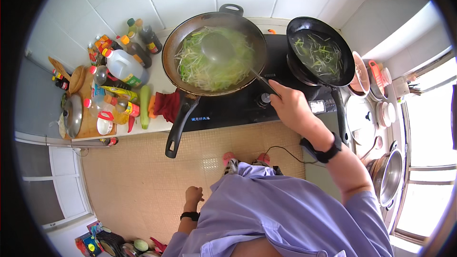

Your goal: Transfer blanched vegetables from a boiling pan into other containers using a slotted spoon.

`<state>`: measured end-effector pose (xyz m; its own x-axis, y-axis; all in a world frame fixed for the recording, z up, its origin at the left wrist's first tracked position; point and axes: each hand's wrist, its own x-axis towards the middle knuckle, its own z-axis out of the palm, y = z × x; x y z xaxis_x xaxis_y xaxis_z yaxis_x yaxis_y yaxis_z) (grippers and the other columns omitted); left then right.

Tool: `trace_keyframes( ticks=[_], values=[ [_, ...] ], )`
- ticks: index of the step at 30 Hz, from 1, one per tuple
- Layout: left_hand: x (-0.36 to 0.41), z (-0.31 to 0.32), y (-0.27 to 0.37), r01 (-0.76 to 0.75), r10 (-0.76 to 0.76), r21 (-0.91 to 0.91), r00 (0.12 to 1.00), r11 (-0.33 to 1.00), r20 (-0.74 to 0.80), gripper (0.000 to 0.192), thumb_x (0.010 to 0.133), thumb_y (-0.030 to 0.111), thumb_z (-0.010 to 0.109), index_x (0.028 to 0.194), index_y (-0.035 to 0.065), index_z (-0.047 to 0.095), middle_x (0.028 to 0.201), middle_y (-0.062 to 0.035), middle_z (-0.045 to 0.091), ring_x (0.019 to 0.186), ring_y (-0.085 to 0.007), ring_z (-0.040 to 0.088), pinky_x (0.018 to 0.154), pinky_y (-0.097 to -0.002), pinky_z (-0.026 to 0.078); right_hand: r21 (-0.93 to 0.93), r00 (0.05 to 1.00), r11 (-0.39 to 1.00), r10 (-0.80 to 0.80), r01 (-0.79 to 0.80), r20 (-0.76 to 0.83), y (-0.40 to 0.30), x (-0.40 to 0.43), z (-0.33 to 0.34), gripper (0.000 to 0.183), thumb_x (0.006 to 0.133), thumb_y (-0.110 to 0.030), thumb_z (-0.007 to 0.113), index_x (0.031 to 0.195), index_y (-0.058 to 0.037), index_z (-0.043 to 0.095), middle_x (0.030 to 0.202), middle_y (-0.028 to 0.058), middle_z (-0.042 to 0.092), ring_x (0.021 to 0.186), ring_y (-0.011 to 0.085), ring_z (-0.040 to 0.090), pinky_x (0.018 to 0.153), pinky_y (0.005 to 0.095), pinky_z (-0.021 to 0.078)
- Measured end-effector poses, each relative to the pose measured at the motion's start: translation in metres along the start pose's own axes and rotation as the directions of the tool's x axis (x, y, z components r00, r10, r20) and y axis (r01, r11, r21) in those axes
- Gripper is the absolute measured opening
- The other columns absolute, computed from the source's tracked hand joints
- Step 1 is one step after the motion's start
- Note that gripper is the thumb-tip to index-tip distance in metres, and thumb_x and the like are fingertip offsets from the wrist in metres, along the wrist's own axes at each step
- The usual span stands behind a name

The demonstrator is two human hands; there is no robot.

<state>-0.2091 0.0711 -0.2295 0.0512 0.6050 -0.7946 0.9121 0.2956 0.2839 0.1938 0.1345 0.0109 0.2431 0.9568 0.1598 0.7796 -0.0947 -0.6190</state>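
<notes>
My right hand (291,103) grips the dark handle of a metal ladle (264,80) that reaches into a large wok (167,48). The ladle's rounded head is blurred by steam over the pale and green shredded vegetables (192,73); part of its shaft cannot be made out. The wok's long black handle (182,125) points towards me, and a dark red cloth (167,106) lies beside that handle. Down at my side hangs my left hand (194,194), its fingers curled with nothing visible in them, away from the counter.
A smaller black wok (292,25) with liquid and some shreds stands right on the black cooktop (228,114). Left on the counter are a large plastic jug (126,66), several bottles, a green squash (144,107) and a pot lid (73,116). A steel pot (391,176) stands at right.
</notes>
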Motion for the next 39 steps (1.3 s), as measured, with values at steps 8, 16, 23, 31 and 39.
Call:
trace_keyframes(
  ticks=[8,16,23,31,39],
  values=[
    [0.015,0.003,0.014,-0.091,0.088,0.078,0.995,0.993,0.036,0.032,0.078,0.021,0.047,0.068,-0.0048,0.063,0.065,-0.0151,0.065,0.055,-0.0246,0.065,0.059,-0.034,0.052,0.093,0.986,0.994,-0.033,0.048,-0.164,0.003,-0.02,-0.042,0.043,0.082,-0.007,0.054,0.122,0.0031,0.044,0.075,0.0172,0.057,0.056,0.0272,0.054,0.049,0.0324,0.0442],
    [0.066,0.039,0.015,-0.284,0.302,0.38,0.953,0.88,0.015,0.034,0.073,0.026,0.048,0.055,0.0017,0.063,0.059,-0.0132,0.063,0.057,-0.0265,0.061,0.061,-0.0386,0.049,0.859,0.822,-0.183,0.251,-0.479,0.512,0.029,-0.036,-0.096,0.034,0.088,-0.007,0.047,0.12,0.0036,0.041,0.077,0.0135,0.054,0.051,0.0082,0.042,0.037,0.0184,0.032],
    [0.061,0.048,0.012,-0.184,0.187,0.049,0.981,0.982,-0.044,0.034,0.074,0.026,0.049,0.055,0.0,0.062,0.058,-0.0153,0.062,0.056,-0.0284,0.061,0.058,-0.0394,0.047,0.961,0.857,0.01,0.455,-0.278,0.243,0.085,-0.069,-0.17,0.032,0.087,-0.007,0.051,0.117,0.0022,0.046,0.075,0.0126,0.056,0.049,0.0066,0.041,0.035,0.0164,0.0304],
    [0.08,0.095,-0.032,-0.121,0.125,0.361,0.992,0.925,0.012,0.036,0.074,0.031,0.052,0.06,-0.0016,0.062,0.058,-0.0199,0.059,0.059,-0.0336,0.059,0.058,-0.0429,0.046,-0.158,0.837,0.888,0.33,-0.432,-0.436,0.232,-0.074,-0.203,0.029,0.081,-0.008,0.047,0.106,-0.0005,0.058,0.072,0.0133,0.06,0.056,0.0171,0.056,0.053,0.0308,0.0466],
    [0.049,0.104,-0.008,-0.077,0.092,0.281,0.995,0.957,-0.042,0.037,0.073,0.032,0.052,0.06,-0.0017,0.062,0.059,-0.0205,0.058,0.06,-0.0347,0.059,0.059,-0.0437,0.046,0.602,0.684,0.501,0.722,-0.622,0.107,0.222,-0.059,-0.189,0.016,0.081,-0.003,0.05,0.095,0.0005,0.057,0.07,0.0151,0.057,0.048,0.0155,0.051,0.039,0.0258,0.0399]
  ],
)
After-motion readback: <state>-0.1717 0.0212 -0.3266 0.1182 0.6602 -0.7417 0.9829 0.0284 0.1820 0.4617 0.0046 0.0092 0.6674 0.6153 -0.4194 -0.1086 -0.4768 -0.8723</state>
